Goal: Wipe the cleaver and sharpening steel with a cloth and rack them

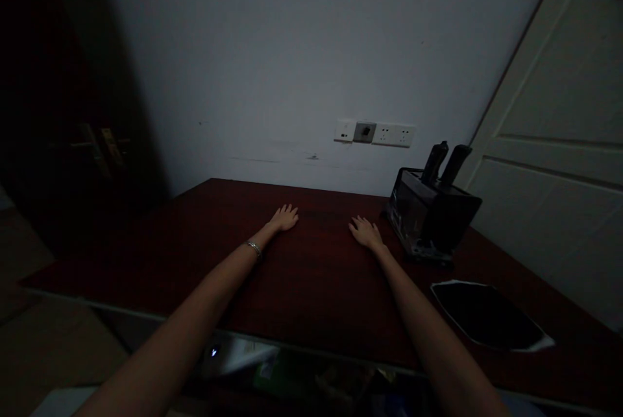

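Two black handles (435,161) rise from one dark, boxy knife block (438,222), which stands near the far right edge of the dark red table (302,281). Just left of it, not touching, the right hand (366,233) lies flat on the wood, fingers spread, holding nothing. The left hand (285,217) lies the same way, with one bracelet (254,248) at its wrist. One black sheet (487,314) lies by the right edge.

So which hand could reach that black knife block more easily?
Probably the right hand: it rests open on the dark red wooden table just beside the black knife block. The left hand lies farther off, across the table.
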Available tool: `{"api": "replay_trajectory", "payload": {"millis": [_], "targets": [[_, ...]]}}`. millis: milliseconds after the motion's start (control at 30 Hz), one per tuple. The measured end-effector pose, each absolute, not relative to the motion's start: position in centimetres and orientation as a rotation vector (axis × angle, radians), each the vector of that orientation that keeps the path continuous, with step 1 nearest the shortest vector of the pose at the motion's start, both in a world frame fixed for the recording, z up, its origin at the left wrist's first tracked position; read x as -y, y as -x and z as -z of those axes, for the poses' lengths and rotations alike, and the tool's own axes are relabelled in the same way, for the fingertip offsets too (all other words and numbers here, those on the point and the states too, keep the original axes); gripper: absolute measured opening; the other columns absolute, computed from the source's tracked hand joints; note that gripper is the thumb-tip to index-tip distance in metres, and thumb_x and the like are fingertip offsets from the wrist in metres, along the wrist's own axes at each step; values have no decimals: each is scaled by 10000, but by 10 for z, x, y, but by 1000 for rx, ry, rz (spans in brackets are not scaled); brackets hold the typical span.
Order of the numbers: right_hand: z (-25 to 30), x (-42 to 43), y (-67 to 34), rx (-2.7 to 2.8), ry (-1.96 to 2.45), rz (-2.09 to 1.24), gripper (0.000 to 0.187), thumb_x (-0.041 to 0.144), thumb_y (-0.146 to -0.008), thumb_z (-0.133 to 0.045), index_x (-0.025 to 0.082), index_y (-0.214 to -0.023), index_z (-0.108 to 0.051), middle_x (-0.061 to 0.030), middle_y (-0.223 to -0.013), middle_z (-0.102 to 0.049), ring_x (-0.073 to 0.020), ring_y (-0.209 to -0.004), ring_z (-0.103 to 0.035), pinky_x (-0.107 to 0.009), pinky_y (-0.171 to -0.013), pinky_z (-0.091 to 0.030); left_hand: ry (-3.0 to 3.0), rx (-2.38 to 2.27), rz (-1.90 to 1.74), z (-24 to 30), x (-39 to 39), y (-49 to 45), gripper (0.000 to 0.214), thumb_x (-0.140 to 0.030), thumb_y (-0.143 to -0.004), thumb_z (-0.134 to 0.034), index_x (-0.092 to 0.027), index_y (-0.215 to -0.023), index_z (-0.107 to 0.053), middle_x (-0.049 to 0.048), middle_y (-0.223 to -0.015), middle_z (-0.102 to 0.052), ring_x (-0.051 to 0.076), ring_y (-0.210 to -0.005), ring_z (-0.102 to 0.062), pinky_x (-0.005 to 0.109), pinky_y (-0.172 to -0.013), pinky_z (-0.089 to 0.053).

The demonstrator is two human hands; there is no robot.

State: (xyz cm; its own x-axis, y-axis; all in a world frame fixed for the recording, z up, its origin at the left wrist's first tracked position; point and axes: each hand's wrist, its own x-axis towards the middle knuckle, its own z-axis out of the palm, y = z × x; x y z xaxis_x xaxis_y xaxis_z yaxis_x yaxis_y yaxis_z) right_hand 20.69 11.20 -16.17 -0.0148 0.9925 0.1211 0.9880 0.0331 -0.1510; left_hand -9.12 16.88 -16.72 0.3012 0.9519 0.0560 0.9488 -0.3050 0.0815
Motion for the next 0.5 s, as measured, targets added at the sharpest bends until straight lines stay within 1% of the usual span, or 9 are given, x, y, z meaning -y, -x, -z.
{"api": "replay_trajectory", "payload": {"millis": [500], "targets": [[161, -113, -209, 2118, 2063, -25, 574, 461, -877, -235, 163, -1355, -341, -90, -1447, -286, -241, -1324, -221, -438, -1050, -142, -2500, -1822, -184, 171, -172, 93, 568, -431, -896, -177, -168, -1394, -248, 121, -1463, -187, 291, -1338, -154, 417, -1054, -170]]}}
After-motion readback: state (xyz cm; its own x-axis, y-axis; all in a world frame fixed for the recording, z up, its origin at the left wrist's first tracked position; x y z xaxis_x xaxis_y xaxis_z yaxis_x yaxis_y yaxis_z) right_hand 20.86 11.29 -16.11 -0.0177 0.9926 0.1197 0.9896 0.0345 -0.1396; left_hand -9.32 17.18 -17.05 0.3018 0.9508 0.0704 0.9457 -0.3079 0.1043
